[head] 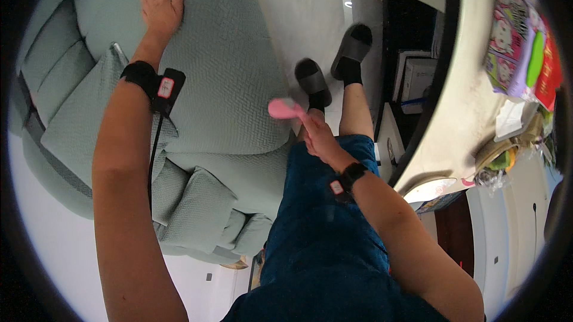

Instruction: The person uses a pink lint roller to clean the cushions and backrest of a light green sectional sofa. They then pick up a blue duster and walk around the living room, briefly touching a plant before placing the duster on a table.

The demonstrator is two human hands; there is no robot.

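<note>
My left hand (162,11) lies with its fingers spread on the grey-green quilted cover of the sofa (224,53), holding nothing. My right hand (318,136) is closed around the handle of a small pink brush (284,109), in front of my knees beside the sofa's edge. The brush's head points to the left; it is slightly blurred, and its bristle side is hard to make out. Both wrists wear black straps with small dark devices, and a cable runs along my left forearm.
To the right stands a pale table with a dark rim (465,76). On it lie a colourful wipes pack (508,44), a red package (549,71), a basket (492,152) and plastic wrapping. Grey cushions (197,210) rest on the sofa. My slippered feet stand on the shiny floor (304,8).
</note>
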